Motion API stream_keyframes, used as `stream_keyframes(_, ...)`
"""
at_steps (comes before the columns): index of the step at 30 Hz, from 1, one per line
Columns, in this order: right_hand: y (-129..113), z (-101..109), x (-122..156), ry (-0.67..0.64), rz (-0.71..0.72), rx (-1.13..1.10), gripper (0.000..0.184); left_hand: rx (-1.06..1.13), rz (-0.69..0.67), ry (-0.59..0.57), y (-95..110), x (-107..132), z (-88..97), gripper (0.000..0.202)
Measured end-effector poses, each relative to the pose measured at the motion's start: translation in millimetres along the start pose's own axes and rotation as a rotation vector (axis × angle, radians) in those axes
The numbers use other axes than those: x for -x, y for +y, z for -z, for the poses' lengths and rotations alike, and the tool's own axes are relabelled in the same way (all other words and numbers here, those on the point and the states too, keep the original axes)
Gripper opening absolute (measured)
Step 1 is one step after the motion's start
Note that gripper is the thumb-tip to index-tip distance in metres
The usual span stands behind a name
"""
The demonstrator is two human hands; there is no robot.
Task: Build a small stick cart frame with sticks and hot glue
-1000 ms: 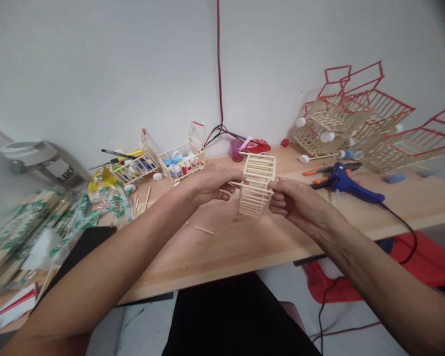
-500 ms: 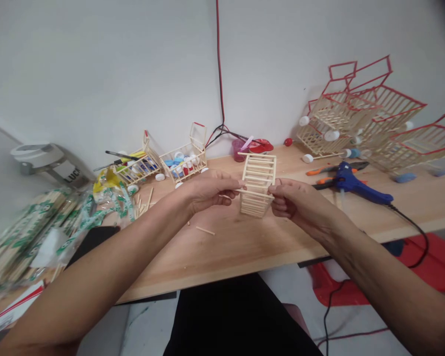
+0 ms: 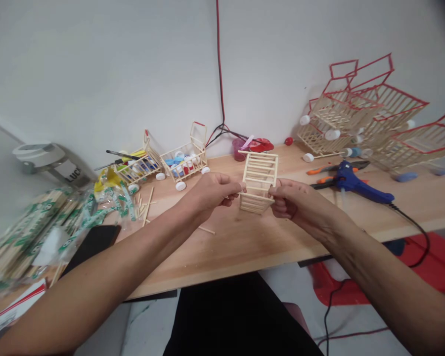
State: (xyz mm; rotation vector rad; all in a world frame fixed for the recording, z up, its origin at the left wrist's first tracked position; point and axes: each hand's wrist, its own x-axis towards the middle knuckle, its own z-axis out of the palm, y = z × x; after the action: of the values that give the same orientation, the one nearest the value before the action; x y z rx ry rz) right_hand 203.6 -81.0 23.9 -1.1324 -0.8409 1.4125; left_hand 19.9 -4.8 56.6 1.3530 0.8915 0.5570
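The left hand (image 3: 211,193) and right hand (image 3: 294,200) grip a stick frame (image 3: 258,182) by opposite sides, long axis upright, above the bench (image 3: 222,252). A stick cart (image 3: 183,160) stands far left, a glue gun (image 3: 356,184) lies right.

Surface: we saw a light wooden tabletop (image 3: 252,252).
Left side: we had small stick carts (image 3: 183,159) and loose sticks (image 3: 145,211) there.
Right side: a blue glue gun (image 3: 356,184) and orange-handled pliers (image 3: 328,169) lay there.
Rear: a pink cup (image 3: 239,150) stood there.
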Motion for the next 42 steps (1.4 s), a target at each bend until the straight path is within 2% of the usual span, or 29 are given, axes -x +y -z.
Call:
stream_keyframes(9, 0, 3, -2, -0.019, 0.011, 0.058, 0.031, -0.062, -0.105, 0.074, -5, 3, -5.0, 0.029)
stream_keyframes(16, -1, 1, -1, 0.050, 0.052, 0.088, 0.038, -0.061, -0.126, 0.112, -7, 4, -9.4, 0.027)
stream_keyframes(21, -1, 2, 1, 0.037, 0.040, 0.078, 0.038, -0.040, -0.105, 0.101, -6, 5, -10.7, 0.027)
stream_keyframes(28, -2, 4, 5, 0.054, 0.035, 0.070, 0.041, -0.027, 0.039, 0.034, -2, 3, -8.4, 0.016)
stream_keyframes(34, 1, 7, 2, 0.055, 0.049, 0.094, 0.040, -0.061, -0.036, 0.036, -4, 1, -7.0, 0.022)
stream_keyframes(42, -2, 11, 1, 0.024, 0.015, 0.140, 0.040, -0.025, -0.118, 0.117, -11, 3, -11.6, 0.026)
